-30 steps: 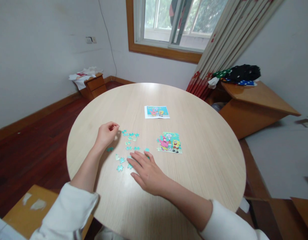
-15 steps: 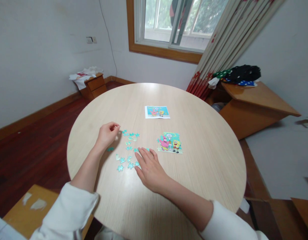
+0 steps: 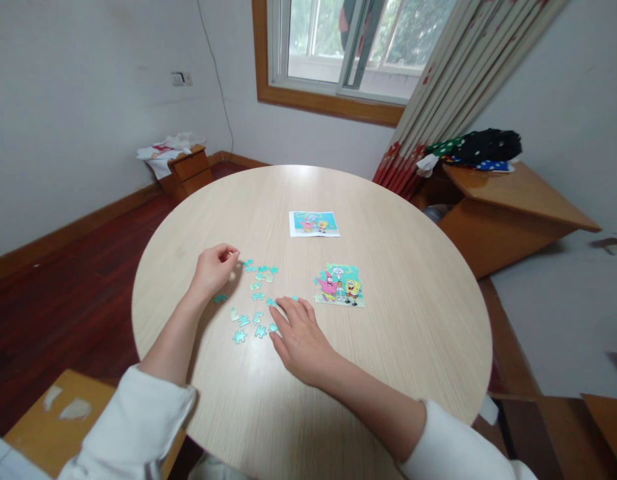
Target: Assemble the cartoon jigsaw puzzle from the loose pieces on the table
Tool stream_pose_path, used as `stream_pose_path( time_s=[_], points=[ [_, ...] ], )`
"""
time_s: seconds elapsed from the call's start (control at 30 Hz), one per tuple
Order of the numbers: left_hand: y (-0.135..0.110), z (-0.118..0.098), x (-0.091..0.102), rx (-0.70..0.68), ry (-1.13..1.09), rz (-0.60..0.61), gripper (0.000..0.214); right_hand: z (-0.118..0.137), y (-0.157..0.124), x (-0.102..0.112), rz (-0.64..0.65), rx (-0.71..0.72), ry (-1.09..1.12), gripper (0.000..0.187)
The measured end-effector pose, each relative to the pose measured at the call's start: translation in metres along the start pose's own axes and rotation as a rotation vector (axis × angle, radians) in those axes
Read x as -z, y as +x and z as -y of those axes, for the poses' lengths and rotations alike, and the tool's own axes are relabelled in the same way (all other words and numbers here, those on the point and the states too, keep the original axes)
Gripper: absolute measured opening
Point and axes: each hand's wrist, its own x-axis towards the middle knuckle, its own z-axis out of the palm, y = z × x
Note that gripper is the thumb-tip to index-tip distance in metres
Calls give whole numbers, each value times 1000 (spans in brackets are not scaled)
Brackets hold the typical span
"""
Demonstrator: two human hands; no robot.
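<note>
Several loose teal puzzle pieces (image 3: 258,283) lie scattered on the round light-wood table (image 3: 388,347). My right hand (image 3: 299,337) rests flat on the table with fingers stretched out, its fingertips touching the pieces at the cluster's right edge. My left hand (image 3: 213,267) sits left of the cluster, curled in a loose fist; whether it holds a piece is hidden. A partly built cartoon puzzle (image 3: 339,285) lies just right of my right hand. A printed reference picture (image 3: 313,223) lies farther back.
A wooden desk (image 3: 508,200) with dark dotted cloth stands at the right, by a patterned curtain (image 3: 438,93). A small wooden cabinet (image 3: 188,170) with papers sits by the left wall. A cardboard box (image 3: 53,413) is at my lower left.
My right hand has slid rightwards along the cluster's near edge, uncovering pieces it lay on. The left hand has stayed put in its fist.
</note>
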Motion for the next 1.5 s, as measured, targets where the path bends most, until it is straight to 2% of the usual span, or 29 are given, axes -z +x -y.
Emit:
stream_pose_path(
  time_s=[0.63,0.87,1.03,1.17,1.3,1.4,1.5],
  points=[
    [0,1,-1,9,-11,7,18,0,1,1,34,-21,-54,43],
    [-1,-4,0,25,-34,1,14,-20,4,8,6,-110,-85,41],
    [0,-6,6,110,-189,-23,14,-36,6,12,-24,-179,-99,41],
    [1,-6,13,205,-398,22,15,-39,6,11,-39,-190,-94,41],
    [0,-7,17,320,-517,126,15,-42,6,12,-107,-159,-83,41],
    [-1,-9,18,362,-575,172,16,-52,5,16,-226,-142,-70,40],
    [-2,-8,18,365,-623,194,17,-67,4,23,-349,-189,-60,39]
  ],
)
